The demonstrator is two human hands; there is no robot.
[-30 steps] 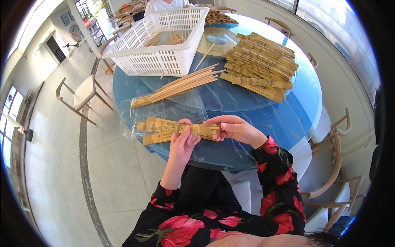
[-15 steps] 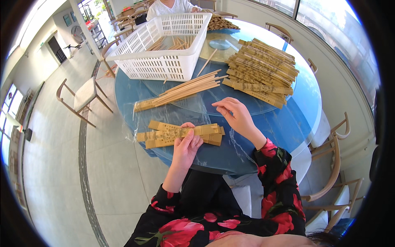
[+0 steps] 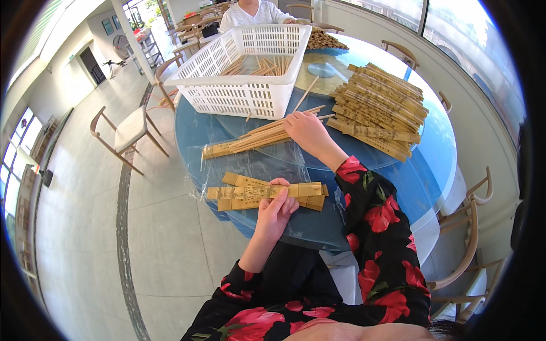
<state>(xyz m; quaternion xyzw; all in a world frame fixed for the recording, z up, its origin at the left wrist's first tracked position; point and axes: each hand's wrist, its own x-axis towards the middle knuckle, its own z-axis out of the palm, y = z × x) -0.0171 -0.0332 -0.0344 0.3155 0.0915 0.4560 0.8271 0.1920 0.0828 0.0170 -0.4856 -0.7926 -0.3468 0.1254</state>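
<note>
My left hand (image 3: 277,215) is closed around a flat gold paper chopstick sleeve (image 3: 242,192), thumb on top. Beneath it, more gold sleeves (image 3: 242,179) lie fanned on the near edge of the table. My right hand (image 3: 307,132) is at a bundle of wooden chopsticks (image 3: 264,136), its fingers bent down and pressed together on the sticks near their right ends. The fingertips are partly hidden. Under the bundle's left end is another gold sleeve (image 3: 213,150), lying on clear plastic film.
A white slotted basket (image 3: 239,94) with loose chopsticks stands behind the bundle. A tall stack of filled-looking gold sleeves (image 3: 378,108) rises at the right of the round blue table (image 3: 392,176). Across it sits a person in white (image 3: 253,16) near a brown stack (image 3: 324,38). Wooden chairs (image 3: 131,131) stand around.
My right hand has moved left and away from me onto the chopstick bundle. My left hand keeps its hold on the sleeve. The whole view has shifted slightly.
</note>
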